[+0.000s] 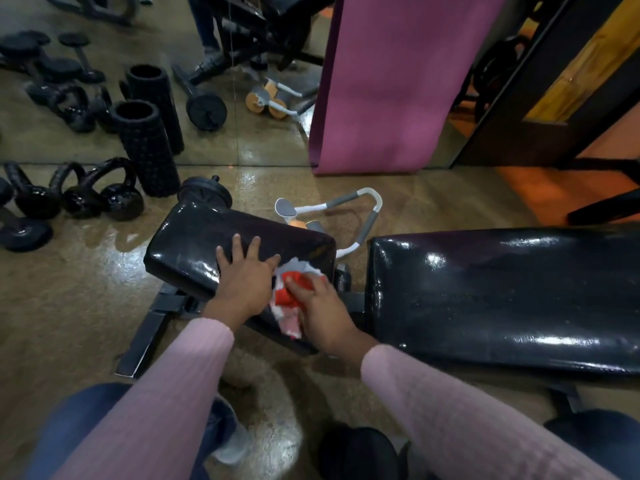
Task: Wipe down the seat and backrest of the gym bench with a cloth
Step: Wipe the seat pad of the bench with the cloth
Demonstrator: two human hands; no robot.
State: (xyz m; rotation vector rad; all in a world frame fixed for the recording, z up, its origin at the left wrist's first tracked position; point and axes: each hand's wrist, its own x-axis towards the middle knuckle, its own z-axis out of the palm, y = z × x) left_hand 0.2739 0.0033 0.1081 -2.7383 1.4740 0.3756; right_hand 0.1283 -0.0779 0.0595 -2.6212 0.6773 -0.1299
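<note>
Seat pad [221, 237]: a glossy black vinyl cushion, rounded-rectangular with soft corners, catching highlights along its near edge; it is serving as the landmark here.
Backrest [502, 292]: a longer black vinyl pad, shiny and faintly speckled, lying to the right of the seat pad with a gap between them.
Cloth [294, 296]: a crumpled red and white rag with frayed edges, lying on the seat pad's near right corner and draping over its front edge.
Right hand [320, 310]: fingers are curling over the cloth and bunching it, so it is gripping the rag against the seat pad.
Left hand [244, 277]: is resting flat on the seat pad just left of the cloth, fingers spread and straight, holding nothing.
Sleeves [180, 382]: pink ribbed knit, covering both forearms.
Bench frame [149, 327]: flat dark metal bars showing under the seat pad's left end.
Floor [86, 289]: brown, mottled and shiny around the seat pad.
Kettlebells [104, 192]: black and rounded, with loop handles, left of and beyond the seat pad.
Foam roller [145, 150]: a black, knobbly cylinder standing upright beyond the seat pad.
Mat [398, 81]: a purple sheet hanging upright well beyond the seat pad.
</note>
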